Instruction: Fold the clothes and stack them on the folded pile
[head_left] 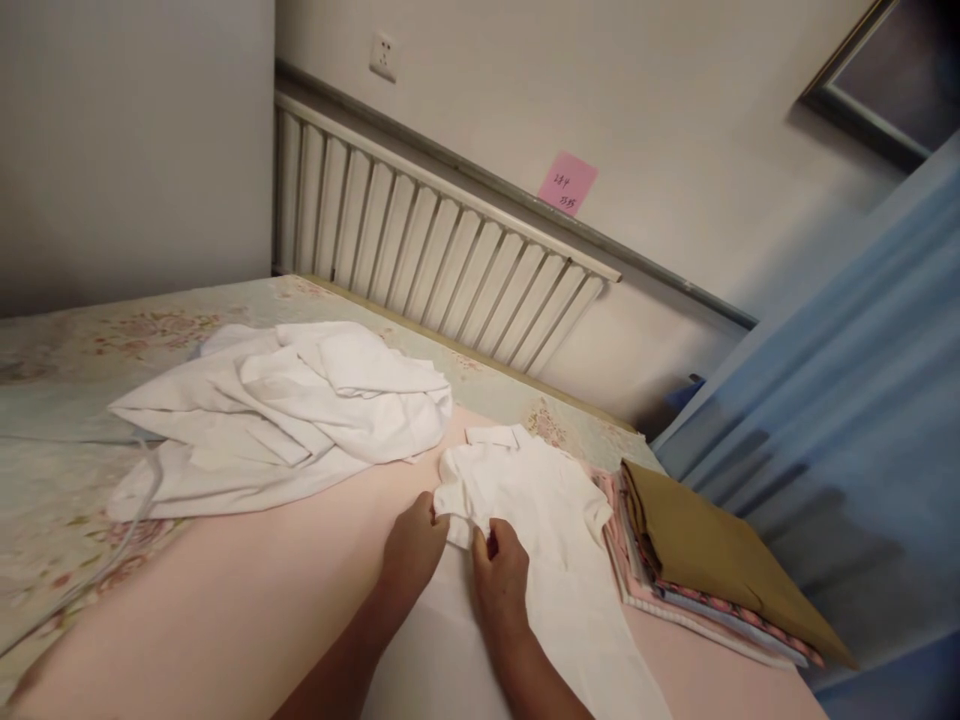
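Observation:
A white short-sleeved shirt lies spread on the pink cloth, its collar pointing toward the wall. My left hand pinches the edge of the shirt's left sleeve. Close beside it, my right hand is also closed on the shirt, near the sleeve's underside. Between the two hands the sleeve fabric is lifted and creased. Part of the shirt's left side is hidden behind my right hand and forearm.
A crumpled heap of white cloth lies to the left. Folded clothes with a brown garment on top are stacked at right. Behind the table are a radiator and blue curtain. A pale cord crosses the left side.

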